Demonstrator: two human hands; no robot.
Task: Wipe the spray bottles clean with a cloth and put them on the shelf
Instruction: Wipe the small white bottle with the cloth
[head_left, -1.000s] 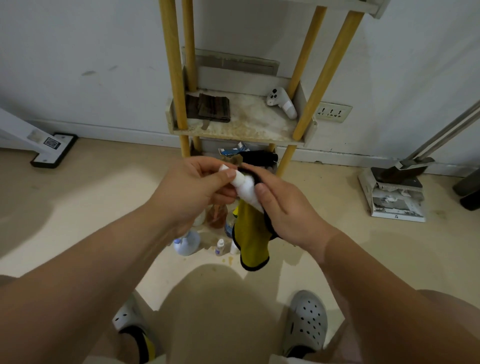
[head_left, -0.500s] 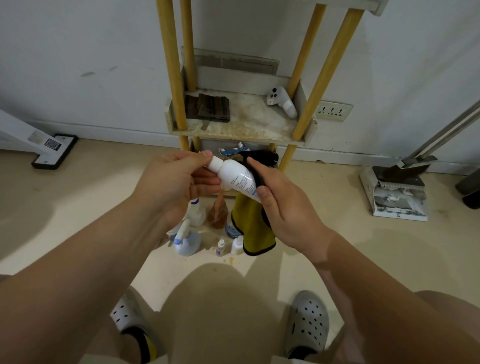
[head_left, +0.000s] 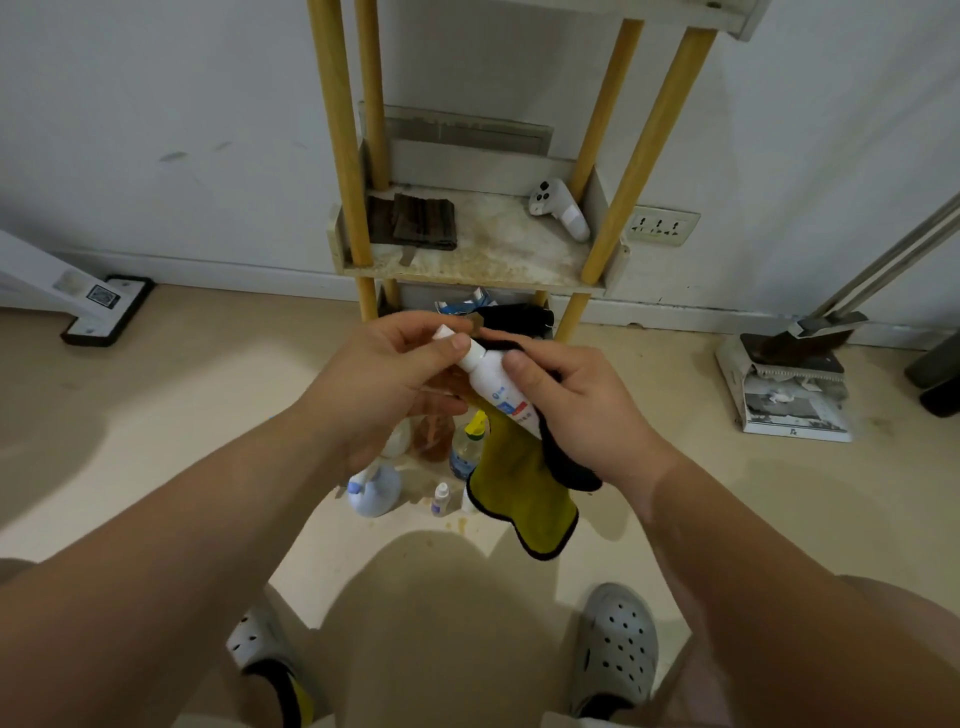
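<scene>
- The left hand pinches the capped top of the white spray bottle between thumb and curled fingers, probably to steady and turn it during rubbing.
- The right hand curls round the yellow cloth, thumb pressed on the bottle's body. The cloth lies between palm and bottle, so the grip doubles as a wipe, and its loose end hangs down.
- The bottle is held tilted in the air, cap toward the left, in front of and below the shelf.
- That tier carries a dark folded cloth at its left and a white controller at its right, with no spray bottle on it yet.
- Other floor bottles stand beneath the hands, seemingly awaiting wiping.
</scene>
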